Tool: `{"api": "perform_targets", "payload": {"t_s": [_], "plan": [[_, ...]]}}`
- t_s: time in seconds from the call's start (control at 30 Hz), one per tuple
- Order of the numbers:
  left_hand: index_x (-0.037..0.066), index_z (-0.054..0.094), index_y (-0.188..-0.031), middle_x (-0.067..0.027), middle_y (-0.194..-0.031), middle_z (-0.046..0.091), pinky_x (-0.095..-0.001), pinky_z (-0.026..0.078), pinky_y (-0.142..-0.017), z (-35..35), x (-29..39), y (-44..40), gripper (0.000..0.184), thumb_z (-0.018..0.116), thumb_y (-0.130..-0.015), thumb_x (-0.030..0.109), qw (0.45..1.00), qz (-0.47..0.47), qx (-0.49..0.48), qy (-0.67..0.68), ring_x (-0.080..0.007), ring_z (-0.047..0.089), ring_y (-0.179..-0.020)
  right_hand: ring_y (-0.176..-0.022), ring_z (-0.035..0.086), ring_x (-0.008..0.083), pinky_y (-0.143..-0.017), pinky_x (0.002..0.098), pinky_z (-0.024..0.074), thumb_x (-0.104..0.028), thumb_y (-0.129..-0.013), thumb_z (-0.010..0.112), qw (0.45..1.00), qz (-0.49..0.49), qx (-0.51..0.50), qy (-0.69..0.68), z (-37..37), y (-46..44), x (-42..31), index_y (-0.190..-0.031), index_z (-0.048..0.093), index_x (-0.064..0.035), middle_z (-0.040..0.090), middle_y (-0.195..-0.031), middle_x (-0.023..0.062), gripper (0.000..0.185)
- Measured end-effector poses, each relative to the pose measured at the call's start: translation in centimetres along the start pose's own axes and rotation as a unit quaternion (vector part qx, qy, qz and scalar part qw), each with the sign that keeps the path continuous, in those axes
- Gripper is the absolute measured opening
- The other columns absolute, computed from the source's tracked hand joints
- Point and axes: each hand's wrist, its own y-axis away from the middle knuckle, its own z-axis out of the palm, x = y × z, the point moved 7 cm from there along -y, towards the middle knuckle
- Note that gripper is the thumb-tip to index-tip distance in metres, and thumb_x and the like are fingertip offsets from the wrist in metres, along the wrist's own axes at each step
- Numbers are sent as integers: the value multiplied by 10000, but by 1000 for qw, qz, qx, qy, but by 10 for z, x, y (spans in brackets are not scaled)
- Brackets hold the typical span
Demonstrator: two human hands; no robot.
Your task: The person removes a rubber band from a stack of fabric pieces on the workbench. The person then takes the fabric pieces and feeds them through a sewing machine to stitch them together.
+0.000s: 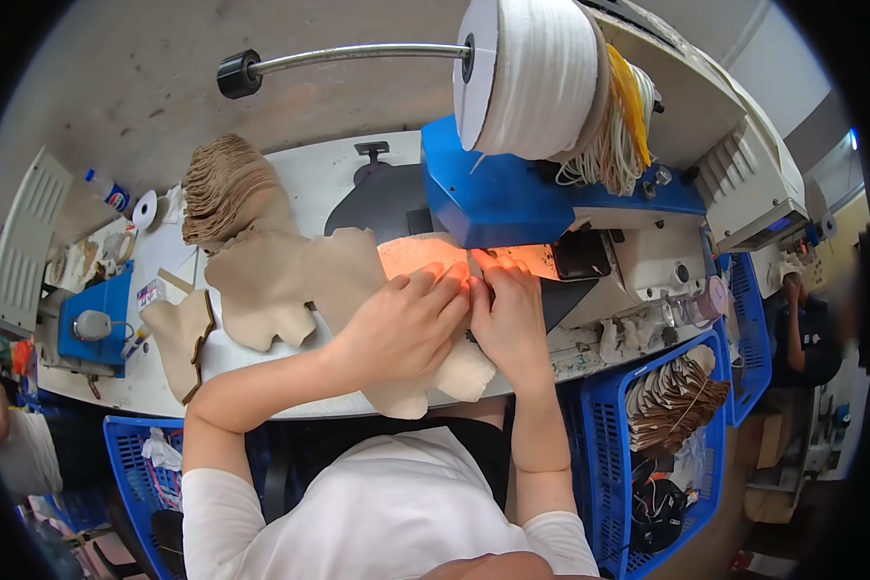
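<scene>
across the near edge of the tabletop [309,184], the tan material [343,280] hangs slightly over, beneath both hands and in front of the blue machine head [498,198]. bare white surface shows between the folded stack [224,188] and the black plate [372,201]; right of the hands, room narrows towards a blue basket [604,464]. the left hand [406,319] lies palm down, its forearm slanting in; the right hand [507,309] points forward, wrist nearly straight. both grips have bent fingers against the material; whether they pinch it, i cannot tell. a bottle's blue label [117,198] is too small to read surely.
</scene>
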Motion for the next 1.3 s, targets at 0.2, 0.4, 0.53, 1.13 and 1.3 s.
{"api": "perform_targets", "payload": {"t_s": [0.2,0.4,0.53,1.13,1.3], "plan": [[15,577,-1079,-114,-1053,579,-352,493,-774,0,-3,0,346,579,-803,226,1000,9,1,-3,-261,547,-1020,-1002,577,356,-910,440,407,-106,-878,551,1000,0,22,-11,1,-1,4,-1143,627,27,639,-1039,211,305],[68,637,-1029,-84,-953,612,-344,478,-692,-3,-21,-5,276,600,-810,231,998,14,-50,19,-225,578,-805,-959,584,333,-866,424,416,-94,-870,575,998,13,33,-55,-2,0,4,-1078,651,-9,652,-972,164,237],[114,691,-953,-57,-741,608,-349,475,-622,-7,-36,-17,234,644,-770,252,999,51,-5,5,-215,574,-709,-910,576,308,-809,412,412,-96,-865,588,998,-39,30,-25,-1,1,-1,-1064,661,-45,625,-927,127,218],[-24,625,-1088,-132,-1114,565,-377,514,-787,-6,-37,4,389,611,-748,162,996,-72,-37,-36,-274,571,-962,-918,578,279,-781,398,406,-242,-871,630,994,17,-72,-81,-16,2,-12,-962,672,-22,649,-916,112,242],[-9,612,-993,-117,-929,509,-327,411,-646,-8,-10,4,292,601,-783,193,988,-41,-104,-105,-218,508,-776,-906,580,321,-783,412,429,-195,-814,671,994,-14,-85,-61,-15,10,-12,-937,669,5,647,-889,142,234]]}}
